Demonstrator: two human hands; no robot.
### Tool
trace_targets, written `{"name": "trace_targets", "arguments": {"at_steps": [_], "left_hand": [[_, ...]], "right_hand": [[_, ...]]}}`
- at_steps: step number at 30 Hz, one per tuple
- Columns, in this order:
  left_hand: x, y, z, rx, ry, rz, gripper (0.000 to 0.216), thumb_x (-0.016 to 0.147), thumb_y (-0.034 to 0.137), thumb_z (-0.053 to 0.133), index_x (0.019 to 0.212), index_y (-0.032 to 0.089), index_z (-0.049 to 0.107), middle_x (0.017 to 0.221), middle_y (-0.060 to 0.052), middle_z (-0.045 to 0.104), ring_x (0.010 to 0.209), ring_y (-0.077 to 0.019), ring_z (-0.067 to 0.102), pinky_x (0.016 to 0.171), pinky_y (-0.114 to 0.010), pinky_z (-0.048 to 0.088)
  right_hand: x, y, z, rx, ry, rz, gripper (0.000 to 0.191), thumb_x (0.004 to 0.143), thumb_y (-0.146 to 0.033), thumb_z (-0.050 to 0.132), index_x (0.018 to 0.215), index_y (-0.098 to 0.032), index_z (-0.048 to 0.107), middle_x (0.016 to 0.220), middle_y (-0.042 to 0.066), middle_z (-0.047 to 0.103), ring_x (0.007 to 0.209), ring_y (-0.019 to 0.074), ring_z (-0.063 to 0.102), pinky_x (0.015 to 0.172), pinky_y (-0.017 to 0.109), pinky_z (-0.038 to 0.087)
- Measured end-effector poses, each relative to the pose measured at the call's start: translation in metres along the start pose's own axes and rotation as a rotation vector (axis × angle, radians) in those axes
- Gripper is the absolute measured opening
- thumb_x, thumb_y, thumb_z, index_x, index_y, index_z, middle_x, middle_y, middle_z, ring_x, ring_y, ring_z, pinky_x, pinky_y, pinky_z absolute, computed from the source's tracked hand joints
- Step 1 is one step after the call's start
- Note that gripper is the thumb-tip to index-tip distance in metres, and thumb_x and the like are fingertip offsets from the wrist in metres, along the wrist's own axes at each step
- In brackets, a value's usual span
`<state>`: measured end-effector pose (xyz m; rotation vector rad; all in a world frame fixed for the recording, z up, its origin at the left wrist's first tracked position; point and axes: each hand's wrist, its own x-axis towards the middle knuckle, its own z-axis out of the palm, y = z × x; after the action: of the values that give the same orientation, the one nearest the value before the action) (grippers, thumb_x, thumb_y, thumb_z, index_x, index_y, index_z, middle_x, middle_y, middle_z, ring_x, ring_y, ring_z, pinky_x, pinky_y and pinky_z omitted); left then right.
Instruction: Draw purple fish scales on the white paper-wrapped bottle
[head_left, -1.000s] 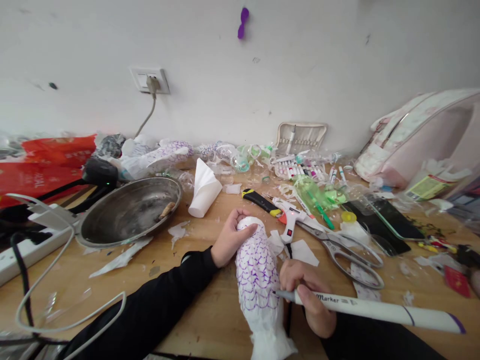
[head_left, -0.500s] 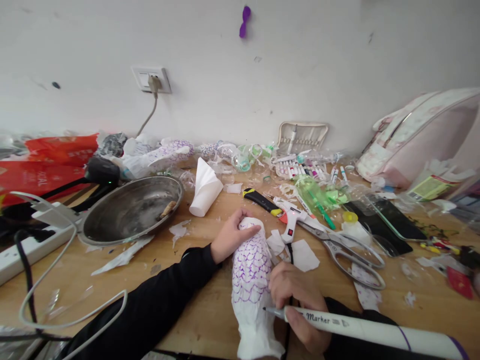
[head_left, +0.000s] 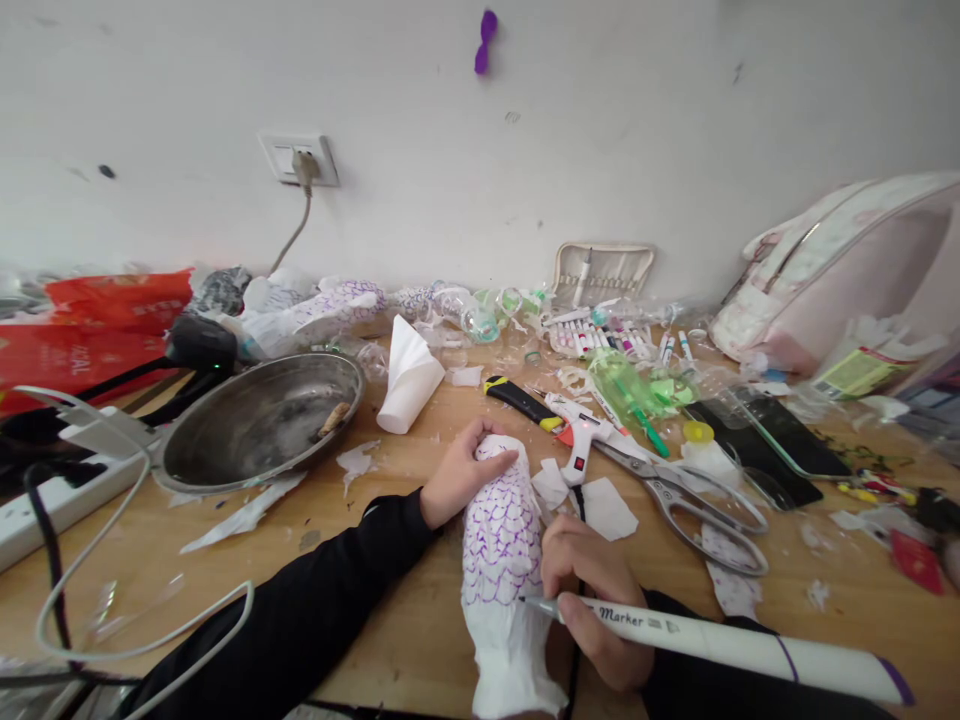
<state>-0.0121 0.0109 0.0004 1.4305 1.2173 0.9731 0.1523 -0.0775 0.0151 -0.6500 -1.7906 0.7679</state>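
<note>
The pale wall [head_left: 420, 150] takes up the top of the frame, and the wooden worktop [head_left: 409, 640] spreads beneath it, its near edge running along the bottom. From where I stand, the pink and white backpack [head_left: 847, 270] fills the upper right corner against the wall. The metal basin [head_left: 255, 420] sits at left centre, rim tilted, with a stretch of wood between it and the left hand.

The fish-shaped form [head_left: 501, 560], white with purple scale lines, lies lower centre, its tail end right down at the bottom border. Wood shows along its left flank, so there's room on that side; on its right, paper scraps and a black cord crowd in. The scissors [head_left: 660, 487] lie right of centre, handles pointing lower right.

The left hand [head_left: 469, 475] holds the form's far end, thumb laid over the top and fingers curled along the left edge. The right hand [head_left: 600, 575], beside the form's right edge, pinches the marker [head_left: 705, 640] between thumb and fingers, the long barrel reaching out to lower right. Its nib is at the lowest scale row; touching or just above, I cannot tell.

Near the centre, the glue gun [head_left: 579, 440] lies beside the black and yellow cutter [head_left: 521, 400], both beyond the 2 hands.
</note>
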Motion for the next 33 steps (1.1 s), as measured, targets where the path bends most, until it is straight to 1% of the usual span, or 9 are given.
{"name": "trace_targets", "arguments": {"at_steps": [4,8,14,18,22,27,33], "left_hand": [[0.000,0.001,0.000,0.002,0.007,-0.008,0.031,0.064,0.037,0.062,0.084,0.019,0.047,0.080,0.001,0.051,0.075,-0.0152,0.047,0.071,-0.029,0.040],[0.000,0.002,0.000,0.026,0.023,-0.007,0.030,0.065,0.037,0.061,0.084,0.019,0.047,0.079,0.001,0.052,0.074,-0.0153,0.047,0.070,-0.029,0.041],[-0.001,0.002,0.001,0.016,0.007,-0.013,0.030,0.065,0.038,0.061,0.084,0.018,0.047,0.079,0.001,0.052,0.074,-0.0150,0.047,0.070,-0.028,0.041],[-0.001,0.003,0.000,0.011,0.010,-0.012,0.029,0.066,0.036,0.061,0.084,0.019,0.047,0.080,0.001,0.052,0.075,-0.0151,0.047,0.070,-0.028,0.042],[0.000,0.002,0.000,0.008,0.008,-0.010,0.030,0.066,0.036,0.061,0.085,0.018,0.047,0.080,0.001,0.051,0.075,-0.0152,0.047,0.071,-0.028,0.041],[-0.001,0.001,0.000,-0.003,0.000,-0.010,0.031,0.065,0.037,0.061,0.085,0.018,0.046,0.080,0.001,0.050,0.074,-0.0147,0.046,0.071,-0.028,0.040],[-0.001,0.003,0.000,-0.005,0.007,-0.013,0.031,0.065,0.038,0.061,0.085,0.018,0.047,0.080,0.001,0.050,0.075,-0.0152,0.046,0.072,-0.029,0.040]], "right_hand": [[-0.001,0.003,-0.002,0.004,0.005,0.018,0.024,0.083,-0.031,0.038,0.062,-0.021,0.043,0.053,-0.001,0.044,0.055,0.0158,0.045,0.053,0.029,0.036],[-0.001,0.004,-0.003,0.021,0.008,0.026,0.023,0.082,-0.031,0.039,0.063,-0.020,0.044,0.054,-0.001,0.044,0.055,0.0154,0.045,0.053,0.029,0.036],[0.000,0.006,-0.003,0.013,-0.014,0.019,0.023,0.080,-0.031,0.040,0.061,-0.020,0.045,0.054,-0.001,0.045,0.053,0.0156,0.044,0.054,0.031,0.035],[0.001,0.007,-0.005,0.000,0.000,0.025,0.026,0.082,-0.031,0.038,0.059,-0.020,0.044,0.052,-0.001,0.044,0.052,0.0155,0.043,0.056,0.032,0.034],[0.000,0.009,-0.006,0.021,0.014,0.046,0.028,0.084,-0.031,0.037,0.059,-0.019,0.043,0.053,-0.001,0.044,0.053,0.0148,0.042,0.055,0.030,0.033],[0.000,0.010,-0.005,0.009,-0.014,0.054,0.024,0.080,-0.028,0.039,0.058,-0.019,0.043,0.053,-0.001,0.044,0.053,0.0142,0.043,0.055,0.029,0.033],[0.004,0.013,-0.008,-0.008,-0.001,0.065,0.020,0.078,-0.022,0.039,0.058,-0.019,0.043,0.052,-0.002,0.045,0.053,0.0136,0.043,0.054,0.028,0.034]]}}
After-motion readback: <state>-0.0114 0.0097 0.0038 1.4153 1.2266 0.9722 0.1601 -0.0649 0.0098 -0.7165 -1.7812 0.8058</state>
